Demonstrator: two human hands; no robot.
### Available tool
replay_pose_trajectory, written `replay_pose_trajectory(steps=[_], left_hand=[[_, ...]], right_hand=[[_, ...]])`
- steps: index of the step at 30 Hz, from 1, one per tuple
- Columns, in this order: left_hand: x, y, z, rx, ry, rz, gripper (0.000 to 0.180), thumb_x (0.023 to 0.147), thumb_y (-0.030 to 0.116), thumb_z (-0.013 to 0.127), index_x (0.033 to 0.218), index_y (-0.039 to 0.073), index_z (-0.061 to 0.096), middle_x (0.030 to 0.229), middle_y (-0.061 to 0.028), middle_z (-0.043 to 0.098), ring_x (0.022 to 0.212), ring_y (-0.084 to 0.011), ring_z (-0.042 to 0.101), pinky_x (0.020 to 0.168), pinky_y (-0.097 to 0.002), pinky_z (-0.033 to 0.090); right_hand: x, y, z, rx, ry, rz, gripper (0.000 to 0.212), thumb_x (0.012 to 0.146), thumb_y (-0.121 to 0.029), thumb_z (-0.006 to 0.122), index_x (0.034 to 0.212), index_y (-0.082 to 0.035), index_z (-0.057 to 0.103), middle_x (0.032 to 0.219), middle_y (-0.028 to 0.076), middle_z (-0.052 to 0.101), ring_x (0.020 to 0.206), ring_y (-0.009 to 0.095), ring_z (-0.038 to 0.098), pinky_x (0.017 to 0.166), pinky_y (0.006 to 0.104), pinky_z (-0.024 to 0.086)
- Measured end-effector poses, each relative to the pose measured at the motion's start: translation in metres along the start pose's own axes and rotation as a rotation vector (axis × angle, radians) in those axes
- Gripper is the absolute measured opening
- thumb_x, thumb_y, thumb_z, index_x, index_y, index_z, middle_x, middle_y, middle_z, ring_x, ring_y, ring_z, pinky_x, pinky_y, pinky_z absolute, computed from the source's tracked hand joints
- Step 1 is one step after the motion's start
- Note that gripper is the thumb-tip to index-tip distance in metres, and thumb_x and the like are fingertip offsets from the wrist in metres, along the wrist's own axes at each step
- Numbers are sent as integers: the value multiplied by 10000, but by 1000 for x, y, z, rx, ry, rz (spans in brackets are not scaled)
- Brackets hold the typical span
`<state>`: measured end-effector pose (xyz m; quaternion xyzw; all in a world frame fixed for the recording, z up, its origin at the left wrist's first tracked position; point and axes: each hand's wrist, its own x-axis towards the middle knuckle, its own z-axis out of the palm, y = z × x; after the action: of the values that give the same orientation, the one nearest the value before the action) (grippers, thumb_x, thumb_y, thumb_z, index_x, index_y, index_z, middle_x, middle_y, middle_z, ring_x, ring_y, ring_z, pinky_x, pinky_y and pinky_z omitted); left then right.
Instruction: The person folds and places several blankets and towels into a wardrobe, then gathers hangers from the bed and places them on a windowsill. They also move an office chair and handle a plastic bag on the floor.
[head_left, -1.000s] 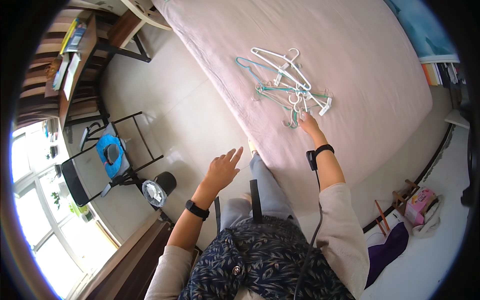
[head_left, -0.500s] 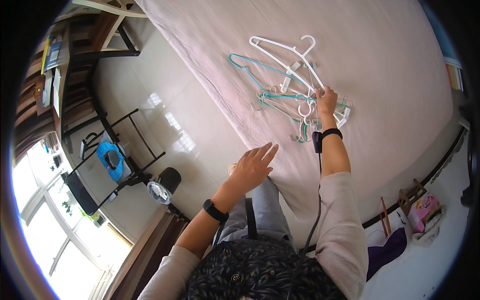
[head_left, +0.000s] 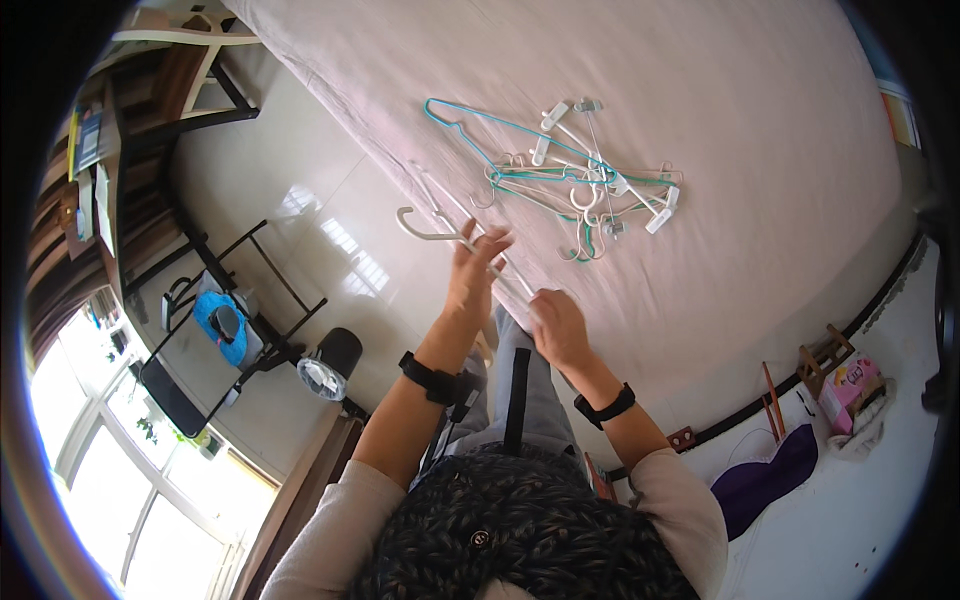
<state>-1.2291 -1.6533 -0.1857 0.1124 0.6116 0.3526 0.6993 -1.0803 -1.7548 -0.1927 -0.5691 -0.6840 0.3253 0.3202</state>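
A white plastic clothes hanger [head_left: 422, 234] is held in front of me, close to the bed's left edge, its hook pointing left. The fingers of my left hand [head_left: 474, 268] are around it near the base of the hook, slightly blurred. At its other end, my right hand [head_left: 562, 328] is closed on the hanger. Farther off on the bed lies a tangle of hangers: a turquoise one [head_left: 520, 122], several thin pale and green ones, and a white clip hanger [head_left: 552, 116] with clips.
The bed [head_left: 720, 130] has a pinkish sheet. To the left are tiled floor [head_left: 290, 150], a folding chair [head_left: 240, 330] with a blue hat on it, a black bin [head_left: 340, 350] and a window. A pink box [head_left: 850, 390] and purple cloth [head_left: 770, 480] lie at the lower right.
The white hanger has been lifted off the pile and brought toward me and left by my right hand. My left hand has moved up and onto it.
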Motion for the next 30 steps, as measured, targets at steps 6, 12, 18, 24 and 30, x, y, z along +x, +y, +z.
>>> replay_pose_trajectory(steps=[6,12,18,24,30], left_hand=[[6,18,-43,-203,195,25,344,1041,365,441,1130,35,480,639,50,244,560,-71,264,533,-246,307],[1,32,-57,-142,150,25,341,1043,370,438,1086,37,497,643,53,231,558,-66,238,505,-230,269],[-5,36,-72,-145,164,12,342,1040,347,458,1119,18,502,650,57,241,568,-62,252,534,-227,291],[-15,24,-62,-52,43,35,379,995,336,557,1169,4,503,702,61,325,627,-52,328,579,-233,331],[-22,-2,-51,-31,317,-58,334,935,406,636,754,142,540,804,3,563,712,-77,464,639,-231,370]], right_hand=[[48,38,15,85,-279,-151,566,728,-209,786,1216,-44,552,1203,155,569,1121,364,539,976,431,431],[131,178,79,-554,-70,70,263,782,-169,656,1026,-87,605,1010,91,615,988,267,581,857,446,451],[146,191,53,-617,-42,-124,94,818,-125,588,899,-123,635,821,36,613,862,226,594,782,402,435],[89,60,28,115,98,227,30,857,-56,584,887,-55,582,792,151,556,702,361,572,600,444,458],[10,-35,52,355,-102,198,229,864,-57,616,1091,-32,623,908,161,568,885,342,569,782,425,472]])
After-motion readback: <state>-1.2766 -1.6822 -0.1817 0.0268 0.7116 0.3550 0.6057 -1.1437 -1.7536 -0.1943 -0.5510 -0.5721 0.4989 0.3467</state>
